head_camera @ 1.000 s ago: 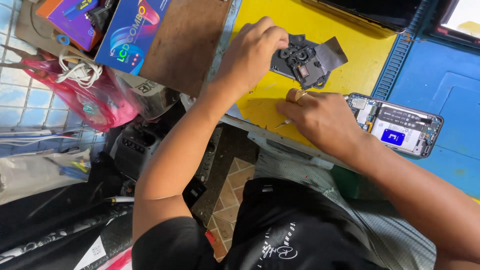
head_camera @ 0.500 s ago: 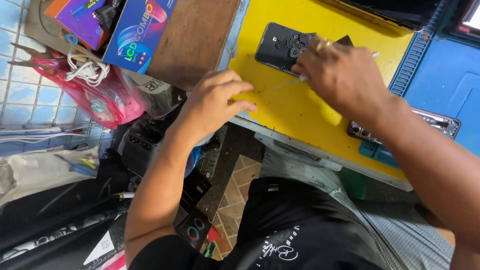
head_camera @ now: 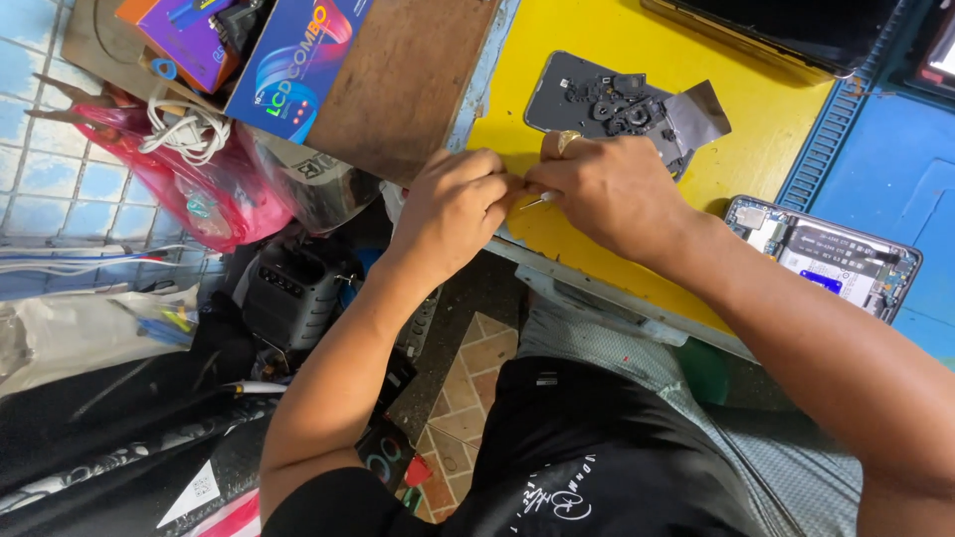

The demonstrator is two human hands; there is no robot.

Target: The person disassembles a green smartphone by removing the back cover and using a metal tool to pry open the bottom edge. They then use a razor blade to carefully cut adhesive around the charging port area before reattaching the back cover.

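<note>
Head view: left hand (head_camera: 453,204) and right hand (head_camera: 607,194) pinched together at frame centre, fingers closed on small metal tool (head_camera: 538,200), over yellow mat (head_camera: 597,249) edge. Dark phone back cover (head_camera: 587,99) just above. Step seems tool handling; calls for steady pinch.

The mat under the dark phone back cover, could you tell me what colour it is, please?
Bright yellow; the mat shows best in the head view.

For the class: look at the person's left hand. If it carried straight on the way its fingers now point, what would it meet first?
The left hand points toward the right hand, so it would meet that hand's fingertips and the thin metal tool pinched there almost at once; they look nearly touching already, though depth is unclear.
</note>
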